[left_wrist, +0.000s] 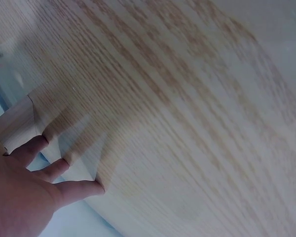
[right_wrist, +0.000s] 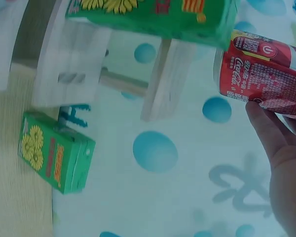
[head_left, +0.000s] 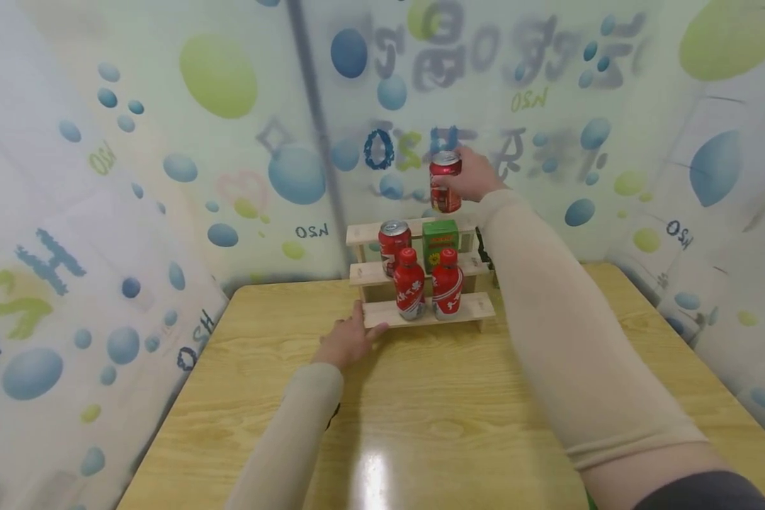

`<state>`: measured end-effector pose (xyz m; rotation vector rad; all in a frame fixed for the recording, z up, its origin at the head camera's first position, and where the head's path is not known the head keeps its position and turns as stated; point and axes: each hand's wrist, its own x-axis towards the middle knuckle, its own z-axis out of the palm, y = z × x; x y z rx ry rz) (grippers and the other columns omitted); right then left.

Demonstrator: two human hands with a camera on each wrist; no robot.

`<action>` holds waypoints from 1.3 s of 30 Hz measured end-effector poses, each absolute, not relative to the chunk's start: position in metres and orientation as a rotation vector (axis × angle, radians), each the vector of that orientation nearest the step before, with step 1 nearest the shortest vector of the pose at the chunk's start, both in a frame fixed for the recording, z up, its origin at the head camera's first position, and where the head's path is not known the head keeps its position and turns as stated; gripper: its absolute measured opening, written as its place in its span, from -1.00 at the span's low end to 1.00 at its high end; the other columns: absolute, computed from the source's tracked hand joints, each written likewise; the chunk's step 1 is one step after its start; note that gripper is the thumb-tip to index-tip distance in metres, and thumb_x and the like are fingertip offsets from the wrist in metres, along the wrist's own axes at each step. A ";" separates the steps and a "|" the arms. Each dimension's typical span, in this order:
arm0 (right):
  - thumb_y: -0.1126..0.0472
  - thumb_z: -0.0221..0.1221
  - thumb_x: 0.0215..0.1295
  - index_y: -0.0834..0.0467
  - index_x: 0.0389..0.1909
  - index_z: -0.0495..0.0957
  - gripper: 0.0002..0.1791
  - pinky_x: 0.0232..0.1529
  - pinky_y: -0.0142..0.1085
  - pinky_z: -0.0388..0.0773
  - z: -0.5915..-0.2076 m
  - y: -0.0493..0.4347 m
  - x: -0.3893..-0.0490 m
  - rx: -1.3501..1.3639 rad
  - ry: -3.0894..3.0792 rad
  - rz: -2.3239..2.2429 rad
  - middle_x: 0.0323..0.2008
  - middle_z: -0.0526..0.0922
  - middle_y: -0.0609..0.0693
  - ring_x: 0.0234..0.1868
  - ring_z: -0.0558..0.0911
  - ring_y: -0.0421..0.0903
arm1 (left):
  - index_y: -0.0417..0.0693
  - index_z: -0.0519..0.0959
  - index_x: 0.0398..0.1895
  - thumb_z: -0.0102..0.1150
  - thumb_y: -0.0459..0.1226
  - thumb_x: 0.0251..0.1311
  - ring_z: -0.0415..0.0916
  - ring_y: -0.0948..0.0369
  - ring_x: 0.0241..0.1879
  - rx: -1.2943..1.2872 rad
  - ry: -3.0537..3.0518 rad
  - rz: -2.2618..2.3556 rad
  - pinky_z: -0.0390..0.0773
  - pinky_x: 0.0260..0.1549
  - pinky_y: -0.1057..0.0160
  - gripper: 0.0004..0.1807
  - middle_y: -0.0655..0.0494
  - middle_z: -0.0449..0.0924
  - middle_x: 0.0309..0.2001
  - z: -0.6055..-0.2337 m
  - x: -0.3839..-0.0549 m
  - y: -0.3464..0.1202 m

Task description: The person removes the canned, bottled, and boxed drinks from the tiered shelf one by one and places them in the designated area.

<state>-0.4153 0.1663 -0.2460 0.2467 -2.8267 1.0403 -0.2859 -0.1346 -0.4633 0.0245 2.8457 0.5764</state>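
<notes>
My right hand [head_left: 474,177] grips a red Coca-Cola can [head_left: 445,195], held upright above the top tier of a three-tier wooden rack [head_left: 478,306]. In the right wrist view the can [right_wrist: 261,74] shows its printed label, with fingers along its side. My left hand [head_left: 344,343] is at the left end of the lowest tier, index finger and thumb spread at its corner. Its fingers [left_wrist: 81,191] reach straight out to the tabletop in the left wrist view. Two red bottles [head_left: 410,287] stand on the lowest tier. Behind them are another red can [head_left: 393,244] and a green carton [head_left: 440,241].
A second green carton [right_wrist: 54,153] stands beside the rack in the right wrist view. The rack sits toward the back of a wood-grain table [head_left: 421,404]. Close behind it hangs a pale wall covering [head_left: 280,248] printed with blue and green drops.
</notes>
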 end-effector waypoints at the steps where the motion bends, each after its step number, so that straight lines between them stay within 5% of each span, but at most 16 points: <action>1: -0.10 0.18 0.57 0.21 0.72 -0.09 -0.04 0.49 0.16 0.48 -0.245 0.170 -0.414 0.241 -2.824 1.048 0.58 0.33 0.31 0.53 0.44 0.25 | 0.06 -0.25 0.78 -0.23 0.52 0.40 0.16 -0.29 0.63 0.025 2.844 0.578 0.10 0.53 -0.53 0.15 -0.22 0.25 0.64 -0.463 -0.286 -0.135; 19: -0.09 0.11 0.58 0.32 0.69 -0.11 -0.05 0.54 0.23 0.41 -0.236 0.244 -0.392 0.099 -2.767 1.118 0.57 0.25 0.42 0.54 0.38 0.36 | 0.05 -0.24 0.78 -0.27 0.57 0.36 0.18 -0.31 0.62 0.018 2.838 0.568 0.08 0.50 -0.60 0.19 -0.24 0.24 0.63 -0.466 -0.289 -0.136; 39: -0.15 0.13 0.54 0.46 0.65 -0.14 0.05 0.35 0.42 0.46 -0.299 0.347 -0.364 -0.098 -2.809 1.044 0.47 0.23 0.63 0.42 0.36 0.55 | 0.03 -0.22 0.78 -0.26 0.55 0.37 0.17 -0.30 0.62 0.036 2.856 0.563 0.08 0.49 -0.60 0.18 -0.20 0.23 0.65 -0.469 -0.288 -0.137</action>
